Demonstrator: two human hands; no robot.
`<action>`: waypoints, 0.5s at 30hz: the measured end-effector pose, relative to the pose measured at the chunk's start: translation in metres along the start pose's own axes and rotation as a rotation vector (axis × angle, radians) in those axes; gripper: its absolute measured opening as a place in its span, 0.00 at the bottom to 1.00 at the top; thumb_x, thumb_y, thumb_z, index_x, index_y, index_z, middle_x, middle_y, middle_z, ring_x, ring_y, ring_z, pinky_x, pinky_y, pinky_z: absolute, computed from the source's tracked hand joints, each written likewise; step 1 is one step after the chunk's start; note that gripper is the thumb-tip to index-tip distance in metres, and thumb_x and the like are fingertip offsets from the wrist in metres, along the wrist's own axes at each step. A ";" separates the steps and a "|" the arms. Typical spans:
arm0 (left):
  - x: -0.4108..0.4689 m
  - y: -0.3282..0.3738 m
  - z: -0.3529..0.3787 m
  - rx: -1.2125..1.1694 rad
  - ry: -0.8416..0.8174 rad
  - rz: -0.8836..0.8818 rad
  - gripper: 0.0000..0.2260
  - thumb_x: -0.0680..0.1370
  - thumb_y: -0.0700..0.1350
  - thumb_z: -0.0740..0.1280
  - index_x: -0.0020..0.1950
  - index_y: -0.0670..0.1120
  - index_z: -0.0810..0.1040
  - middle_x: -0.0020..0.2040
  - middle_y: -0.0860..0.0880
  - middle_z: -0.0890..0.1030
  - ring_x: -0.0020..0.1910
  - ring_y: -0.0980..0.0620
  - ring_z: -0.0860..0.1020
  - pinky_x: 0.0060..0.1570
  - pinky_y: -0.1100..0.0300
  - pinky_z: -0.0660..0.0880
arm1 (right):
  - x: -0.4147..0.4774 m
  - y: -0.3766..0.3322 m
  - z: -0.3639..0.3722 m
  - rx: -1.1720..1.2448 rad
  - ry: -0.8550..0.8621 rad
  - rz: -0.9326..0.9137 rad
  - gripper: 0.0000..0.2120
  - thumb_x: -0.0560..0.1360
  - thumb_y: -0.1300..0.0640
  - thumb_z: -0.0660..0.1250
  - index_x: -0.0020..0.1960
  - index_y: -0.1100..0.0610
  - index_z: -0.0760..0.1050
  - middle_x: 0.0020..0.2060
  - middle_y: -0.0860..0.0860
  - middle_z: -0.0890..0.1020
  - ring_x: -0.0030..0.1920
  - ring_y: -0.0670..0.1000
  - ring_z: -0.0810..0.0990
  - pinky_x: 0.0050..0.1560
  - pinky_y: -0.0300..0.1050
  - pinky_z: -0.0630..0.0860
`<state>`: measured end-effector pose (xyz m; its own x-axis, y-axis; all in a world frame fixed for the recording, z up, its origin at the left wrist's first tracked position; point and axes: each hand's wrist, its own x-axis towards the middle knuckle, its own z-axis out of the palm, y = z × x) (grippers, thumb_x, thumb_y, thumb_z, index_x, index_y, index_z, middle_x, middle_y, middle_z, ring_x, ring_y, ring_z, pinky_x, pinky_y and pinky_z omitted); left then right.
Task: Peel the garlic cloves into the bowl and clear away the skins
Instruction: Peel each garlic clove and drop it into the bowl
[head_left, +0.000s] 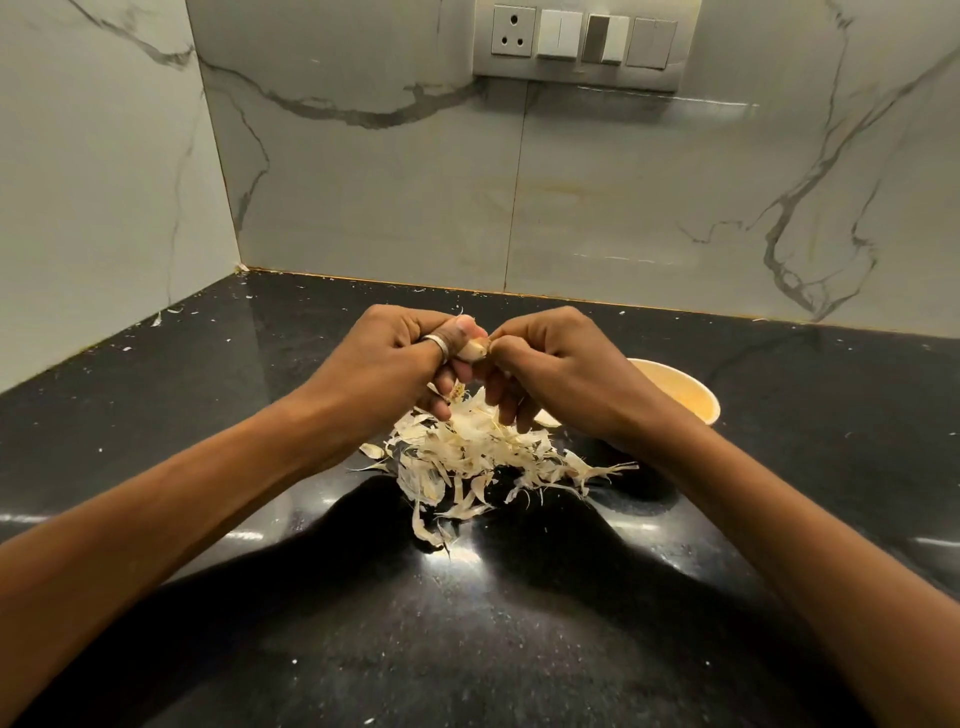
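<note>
Garlic clove (471, 351) x1, pinched btwn L hand (410, 358) & R hand (550, 364); 1 bowl (685, 397).

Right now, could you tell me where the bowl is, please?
In the head view, the bowl sits on the counter right of centre, partly hidden behind the right hand, beside the skins.

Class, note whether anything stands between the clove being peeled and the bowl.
Only the right hand: it pinches the garlic clove and hides the left rim of the bowl. Nothing else visible lies between them.
</note>
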<state>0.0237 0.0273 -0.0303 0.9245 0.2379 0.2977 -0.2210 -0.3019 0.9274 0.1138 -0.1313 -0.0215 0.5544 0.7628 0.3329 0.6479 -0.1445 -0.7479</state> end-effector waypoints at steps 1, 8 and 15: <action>0.000 0.000 -0.001 -0.008 -0.013 -0.017 0.12 0.84 0.44 0.62 0.49 0.41 0.83 0.33 0.49 0.77 0.30 0.58 0.73 0.28 0.64 0.76 | 0.000 0.000 -0.001 0.033 -0.020 0.023 0.15 0.83 0.59 0.60 0.45 0.66 0.81 0.36 0.59 0.84 0.33 0.54 0.83 0.32 0.44 0.79; 0.000 0.002 -0.005 0.001 -0.075 -0.035 0.14 0.84 0.45 0.62 0.50 0.36 0.81 0.34 0.49 0.77 0.30 0.58 0.72 0.29 0.64 0.75 | 0.001 -0.002 -0.006 0.154 0.017 0.050 0.08 0.82 0.64 0.63 0.50 0.67 0.80 0.41 0.62 0.85 0.36 0.52 0.84 0.34 0.40 0.80; 0.000 0.005 -0.007 -0.027 -0.102 -0.069 0.13 0.83 0.45 0.61 0.61 0.42 0.81 0.38 0.48 0.77 0.33 0.57 0.73 0.30 0.64 0.75 | 0.001 -0.002 -0.011 0.119 0.027 0.052 0.08 0.82 0.63 0.64 0.51 0.66 0.80 0.39 0.56 0.85 0.36 0.51 0.85 0.34 0.39 0.79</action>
<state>0.0207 0.0327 -0.0236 0.9643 0.1618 0.2095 -0.1625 -0.2632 0.9510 0.1185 -0.1376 -0.0133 0.6009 0.7385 0.3060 0.5522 -0.1066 -0.8269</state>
